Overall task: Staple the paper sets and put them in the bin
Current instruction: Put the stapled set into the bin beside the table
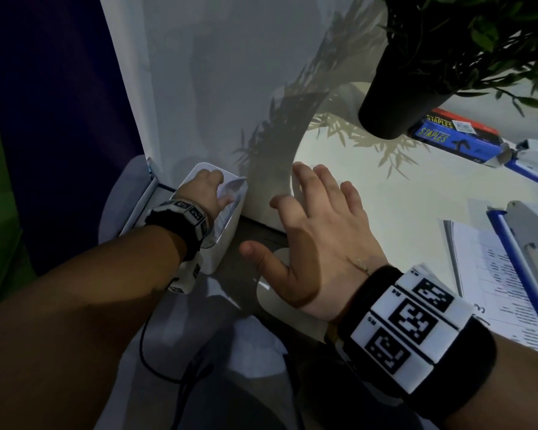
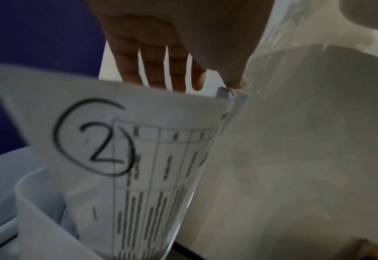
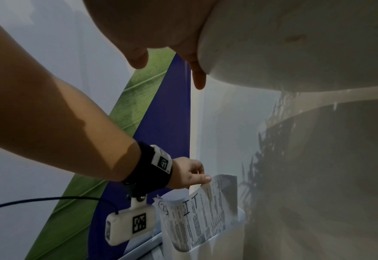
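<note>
I am reaching my left hand (image 1: 210, 189) down over the white bin (image 1: 227, 240), which is standing on the floor against the white side panel of the worktop (image 1: 354, 169). My left fingers (image 2: 177, 70) and thumb are pinching the top edge of a stapled paper set (image 2: 152, 158); the sheets are standing curled inside the bin, their lower part below the rim and their top sticking up above it. A circled 2 is handwritten in the corner of the front sheet, over a printed table, and in the left wrist view a staple is showing at the corner just beside my thumb tip. In the right wrist view the same set (image 3: 203, 216) is leaning against the bin wall nearest the panel. My right hand (image 1: 311, 240) is holding nothing, with its fingers spread apart and straight, hovering at the rounded edge of the worktop; I cannot tell whether the fingertips are touching the surface. On the worktop to my right more printed papers (image 1: 494, 280) are lying with a blue and grey stapler (image 1: 528, 243) on them. Farther back a black pot with a green plant (image 1: 416, 88) is standing just beside a box of staples (image 1: 451, 135).
</note>
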